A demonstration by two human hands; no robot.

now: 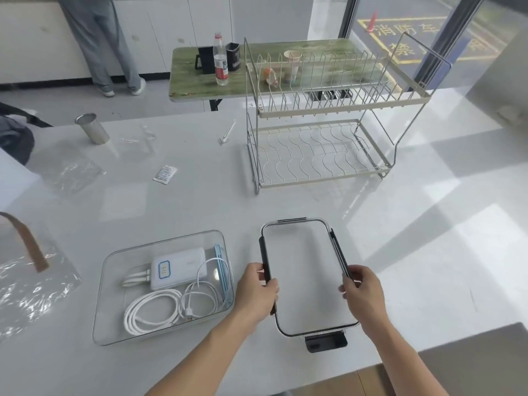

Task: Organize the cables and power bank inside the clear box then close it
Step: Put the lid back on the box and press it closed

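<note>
The clear box stands open on the white table at the lower left. Inside it lie a white power bank with a blue-edged label, a coiled thick white cable, a thinner white cable and a light blue flat item against the right wall. To the right of the box is the clear lid with black latches. My left hand grips the lid's left edge and my right hand grips its right edge. The lid is beside the box, not over it.
A two-tier wire dish rack stands behind the lid. A steel cup, a small white packet and clear plastic wrap lie on the table's left. Farther back is a green table with a bottle, and a person's legs.
</note>
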